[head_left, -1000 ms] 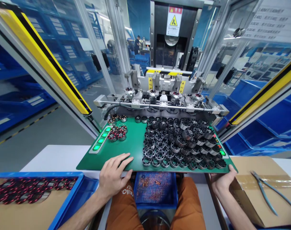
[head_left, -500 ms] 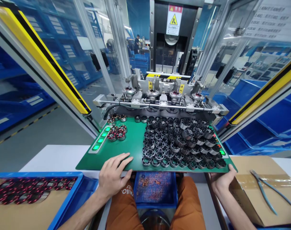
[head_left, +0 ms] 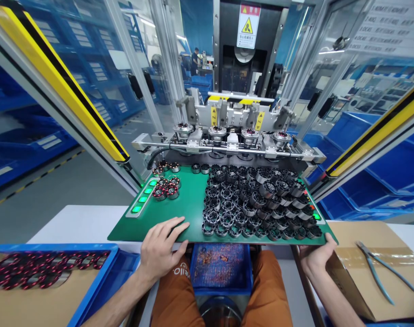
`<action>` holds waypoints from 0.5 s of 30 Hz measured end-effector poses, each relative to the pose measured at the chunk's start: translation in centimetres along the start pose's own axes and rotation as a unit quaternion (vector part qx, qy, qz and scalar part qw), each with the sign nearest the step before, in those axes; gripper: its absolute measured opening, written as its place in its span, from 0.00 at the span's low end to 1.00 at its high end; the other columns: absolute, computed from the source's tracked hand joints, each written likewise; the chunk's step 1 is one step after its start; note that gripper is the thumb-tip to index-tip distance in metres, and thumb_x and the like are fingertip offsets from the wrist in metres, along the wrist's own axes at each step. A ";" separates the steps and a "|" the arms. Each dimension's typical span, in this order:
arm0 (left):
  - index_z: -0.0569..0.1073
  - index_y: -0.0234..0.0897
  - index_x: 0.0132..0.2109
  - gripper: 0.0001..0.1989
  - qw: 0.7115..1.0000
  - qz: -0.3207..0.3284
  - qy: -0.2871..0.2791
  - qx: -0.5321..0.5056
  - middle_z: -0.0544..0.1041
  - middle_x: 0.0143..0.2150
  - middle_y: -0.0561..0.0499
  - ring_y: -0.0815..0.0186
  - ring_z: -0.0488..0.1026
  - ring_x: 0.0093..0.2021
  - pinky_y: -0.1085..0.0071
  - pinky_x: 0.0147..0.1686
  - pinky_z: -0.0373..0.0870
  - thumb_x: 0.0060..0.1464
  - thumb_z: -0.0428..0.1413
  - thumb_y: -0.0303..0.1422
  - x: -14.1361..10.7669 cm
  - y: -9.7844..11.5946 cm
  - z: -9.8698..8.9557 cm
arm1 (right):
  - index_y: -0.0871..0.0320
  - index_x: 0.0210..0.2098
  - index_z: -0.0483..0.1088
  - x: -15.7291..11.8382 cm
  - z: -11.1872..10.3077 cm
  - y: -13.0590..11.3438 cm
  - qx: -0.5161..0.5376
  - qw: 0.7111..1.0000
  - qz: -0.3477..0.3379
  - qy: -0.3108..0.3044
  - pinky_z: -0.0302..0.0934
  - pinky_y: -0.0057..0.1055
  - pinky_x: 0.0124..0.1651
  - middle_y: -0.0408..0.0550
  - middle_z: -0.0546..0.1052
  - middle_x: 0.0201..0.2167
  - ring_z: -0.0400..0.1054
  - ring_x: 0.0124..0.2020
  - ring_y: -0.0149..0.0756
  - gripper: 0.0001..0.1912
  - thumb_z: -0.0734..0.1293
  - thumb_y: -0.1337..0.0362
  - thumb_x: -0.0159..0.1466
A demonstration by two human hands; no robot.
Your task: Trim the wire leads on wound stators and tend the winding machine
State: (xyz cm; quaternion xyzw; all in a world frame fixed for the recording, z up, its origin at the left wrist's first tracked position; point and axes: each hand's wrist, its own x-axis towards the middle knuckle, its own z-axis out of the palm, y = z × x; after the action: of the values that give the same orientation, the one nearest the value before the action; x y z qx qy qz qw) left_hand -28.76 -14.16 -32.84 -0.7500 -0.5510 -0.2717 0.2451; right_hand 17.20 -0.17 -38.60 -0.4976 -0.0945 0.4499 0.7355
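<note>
My left hand (head_left: pixel 164 249) lies palm down over the front edge of a green board (head_left: pixel 189 209), fingers stretched out, with nothing in it. At the board's right front corner, my right hand (head_left: pixel 317 256) holds the edge, thumb on top and its other fingers hidden below. Many dark, unwound stator cores (head_left: pixel 249 209) stand in rows on the board's right half, some stacked. Several stators wound with red wire (head_left: pixel 166 191) sit at the left, beside a strip of lit green buttons (head_left: pixel 140 202). Behind, a winding machine (head_left: pixel 232 141) bears red-wound stators on its stations.
A blue bin (head_left: pixel 116 259) at left holds red-wound stators on cardboard. Cutting pliers (head_left: pixel 373 268) lie on a cardboard box (head_left: pixel 346 240) at right. A blue tray (head_left: pixel 222 268) with wire scraps sits below the board. Yellow-black posts (head_left: pixel 77 100) flank the machine. A person (head_left: pixel 195 62) stands far back.
The machine's striped bar has moved up slightly, and the metal arms beside it have shifted. Both my hands and the stators on the board stay in place.
</note>
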 end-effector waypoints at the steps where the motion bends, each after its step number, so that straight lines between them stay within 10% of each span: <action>1: 0.77 0.40 0.62 0.16 1.000 -0.002 0.000 0.000 0.84 0.59 0.43 0.52 0.80 0.58 0.56 0.55 0.71 0.79 0.52 0.40 0.0 0.0 0.0 | 0.55 0.57 0.80 0.1 -0.1 0.0 0.000 1.000 -0.001 0.001 0.65 0.29 0.29 0.46 0.85 0.48 0.69 0.32 0.34 0.32 0.69 0.44 0.59; 15: 0.79 0.42 0.61 0.15 1.000 -0.014 0.004 -0.014 0.85 0.60 0.45 0.53 0.81 0.58 0.57 0.56 0.72 0.77 0.54 0.41 -0.1 -0.1 0.1 | 0.54 0.57 0.79 0.2 -0.1 0.0 0.003 1.000 -0.003 0.005 0.69 0.33 0.31 0.44 0.85 0.44 0.69 0.30 0.35 0.31 0.70 0.45 0.60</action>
State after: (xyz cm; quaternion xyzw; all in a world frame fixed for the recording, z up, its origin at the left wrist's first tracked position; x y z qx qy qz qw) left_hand -28.85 -14.16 -33.01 -0.7443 -0.5570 -0.2858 0.2324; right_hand 17.37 -0.09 -38.67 -0.4972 -0.0906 0.4453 0.7391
